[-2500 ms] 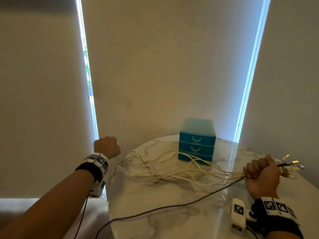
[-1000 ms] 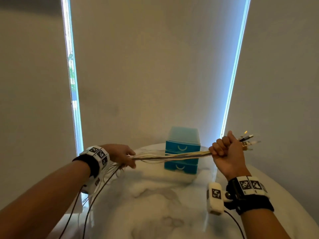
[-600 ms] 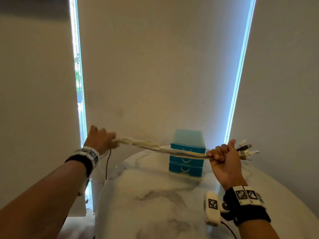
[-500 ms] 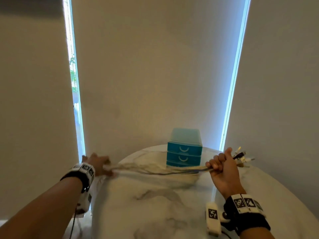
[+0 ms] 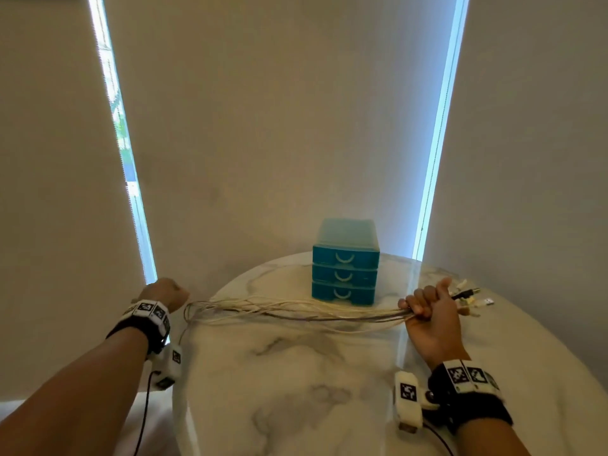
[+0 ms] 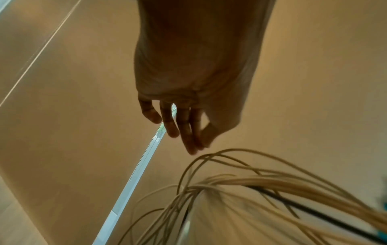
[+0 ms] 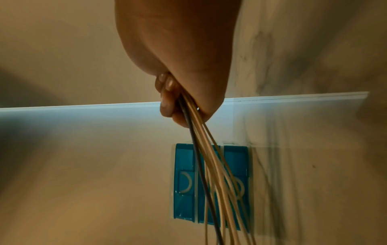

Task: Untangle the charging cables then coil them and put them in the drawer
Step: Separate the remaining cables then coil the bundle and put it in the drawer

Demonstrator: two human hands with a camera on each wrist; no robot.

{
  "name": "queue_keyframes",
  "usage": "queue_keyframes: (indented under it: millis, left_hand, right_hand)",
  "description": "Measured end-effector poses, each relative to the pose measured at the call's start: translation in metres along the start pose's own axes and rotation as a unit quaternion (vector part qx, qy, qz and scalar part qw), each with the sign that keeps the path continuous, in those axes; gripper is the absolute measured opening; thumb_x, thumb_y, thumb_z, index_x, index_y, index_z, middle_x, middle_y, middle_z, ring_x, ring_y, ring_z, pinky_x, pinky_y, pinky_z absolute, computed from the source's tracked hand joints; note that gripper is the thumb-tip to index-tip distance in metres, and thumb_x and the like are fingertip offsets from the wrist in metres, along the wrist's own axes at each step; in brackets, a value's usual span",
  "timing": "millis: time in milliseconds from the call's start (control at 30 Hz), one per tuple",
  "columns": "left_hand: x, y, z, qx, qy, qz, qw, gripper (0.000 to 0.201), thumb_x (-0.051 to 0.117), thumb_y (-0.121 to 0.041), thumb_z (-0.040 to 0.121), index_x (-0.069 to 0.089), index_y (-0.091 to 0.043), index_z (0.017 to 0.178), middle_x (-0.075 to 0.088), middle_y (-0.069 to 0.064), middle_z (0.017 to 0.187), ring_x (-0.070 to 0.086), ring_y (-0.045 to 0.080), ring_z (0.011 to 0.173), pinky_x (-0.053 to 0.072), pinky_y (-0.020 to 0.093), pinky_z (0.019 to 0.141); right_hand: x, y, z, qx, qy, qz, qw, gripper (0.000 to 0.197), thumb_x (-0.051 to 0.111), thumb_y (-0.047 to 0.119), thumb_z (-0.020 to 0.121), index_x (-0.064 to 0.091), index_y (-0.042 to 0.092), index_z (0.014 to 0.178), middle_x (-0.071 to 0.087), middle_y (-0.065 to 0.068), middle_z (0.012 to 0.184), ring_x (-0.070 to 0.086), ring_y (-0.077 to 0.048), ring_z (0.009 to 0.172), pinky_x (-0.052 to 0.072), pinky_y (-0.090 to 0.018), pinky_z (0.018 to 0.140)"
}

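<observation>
Where blinds (image 5: 279,126) hang, marble table (image 5: 296,390), cables (image 5: 296,311).

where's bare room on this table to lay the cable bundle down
Free: the wide near part of the marble table, between the cables and its near edge. Crowded: the strip before the blue drawer unit, where the cables run, and the plugs beyond the right hand.

A round white marble table (image 5: 296,373) with grey veins fills the foreground, set close to beige roller blinds (image 5: 279,126). Daylight leaks through a narrow gap (image 5: 121,136) at ten o'clock (greenery shows through it) and a bluish second gap (image 5: 437,143) at one o'clock. A teal three-drawer unit (image 5: 344,268) stands at twelve o'clock.
</observation>
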State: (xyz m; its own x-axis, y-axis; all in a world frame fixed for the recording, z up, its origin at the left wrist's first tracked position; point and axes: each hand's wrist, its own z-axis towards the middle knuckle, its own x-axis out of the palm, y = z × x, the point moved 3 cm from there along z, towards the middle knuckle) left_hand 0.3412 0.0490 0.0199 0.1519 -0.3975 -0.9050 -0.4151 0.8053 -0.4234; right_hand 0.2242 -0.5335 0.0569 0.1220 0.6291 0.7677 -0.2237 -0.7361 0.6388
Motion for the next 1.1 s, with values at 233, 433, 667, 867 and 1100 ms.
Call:
queue_keyframes:
  millis: [233,433,667,867,1100]
  left_hand:
    - [-0.022,-0.152,-0.115,0.23,-0.143,-0.074,0.96,0.014,0.064,-0.04,0.101,0.069,-0.027,0.102,0.074,0.0,0.113,0.064,0.032,0.116,0.046,0.049,0.104]
    - [0.04,-0.307,-0.26,0.409,0.164,-0.147,0.885,0.089,0.019,-0.089,0.095,0.065,-0.021,0.127,0.074,0.0,0.12,0.07,0.013,0.105,0.055,0.037,0.1]
    - [0.105,-0.351,-0.299,0.36,0.249,-0.14,0.888,0.118,-0.008,-0.1,0.079,0.059,-0.034,0.15,0.077,0.006,0.124,0.074,0.022,0.088,0.062,0.037,0.083]
    - [0.111,-0.355,-0.287,0.391,0.298,-0.151,0.857,0.085,0.016,-0.091,0.092,0.059,-0.019,0.081,0.05,-0.006,0.066,0.043,0.009,0.054,0.041,0.021,0.055]
    - [0.109,-0.341,-0.264,0.41,0.357,-0.196,0.816,0.036,0.047,-0.052,0.111,0.07,-0.027,0.123,0.07,-0.003,0.097,0.062,0.012,0.083,0.052,0.026,0.077]
  right_hand:
    - [0.021,-0.019,-0.006,-0.019,0.003,-0.041,0.999,0.062,0.041,0.054,0.112,0.036,0.02,0.06,0.029,0.0,0.052,0.038,-0.017,0.05,0.041,-0.036,0.069]
    - [0.035,-0.019,-0.02,-0.037,-0.043,-0.127,0.99,0.064,0.04,0.065,0.108,0.055,0.019,0.066,0.066,-0.01,0.078,0.062,-0.025,0.081,0.051,-0.039,0.082]
    - [0.031,-0.031,-0.032,0.144,-0.171,-0.253,0.941,0.064,0.043,0.058,0.11,0.05,0.013,0.155,0.054,-0.026,0.157,0.048,-0.044,0.148,0.032,-0.058,0.122]
    - [0.02,-0.011,-0.017,0.042,-0.058,-0.167,0.983,0.054,0.042,0.06,0.109,0.069,0.014,0.118,0.073,-0.008,0.116,0.067,-0.027,0.111,0.049,-0.051,0.105]
    - [0.012,-0.016,-0.004,0.026,-0.074,-0.193,0.978,0.07,0.038,0.07,0.105,0.059,0.023,0.058,0.074,-0.005,0.085,0.07,-0.022,0.072,0.057,-0.036,0.061]
